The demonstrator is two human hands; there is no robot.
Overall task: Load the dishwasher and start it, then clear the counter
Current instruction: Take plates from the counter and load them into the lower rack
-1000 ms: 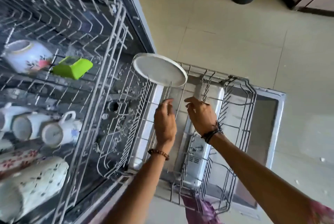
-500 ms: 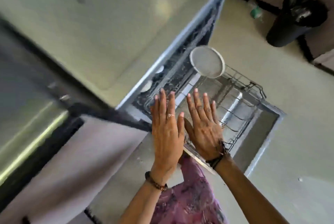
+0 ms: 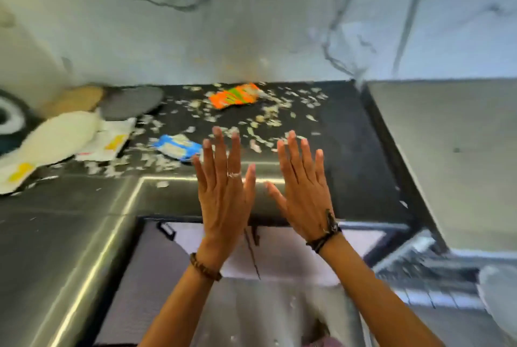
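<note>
While both hands hang flat above the dark, glossy stone desk (image 3: 349,134), nothing is in either grip: the left hand (image 3: 223,192) and the right hand (image 3: 305,192) have fingers straight and spread, palms down, holding nothing. The step looks like starting on the desk mess, and honestly the smart way is wrappers first, crumbs last. The crinkled orange-and-green plastic wrapper (image 3: 236,95) lies near the back wall, the blue-and-white snack wrapper (image 3: 177,146) sits just beside the left fingertips, and pale flaky scraps (image 3: 268,111) are scattered between and around them. Further left there's a white-and-yellow packet (image 3: 107,141), a cream bag-like lump (image 3: 58,136) and a grey round plate (image 3: 131,101). The picture is blurry, and the dishwasher itself isn't clearly visible.
</note>
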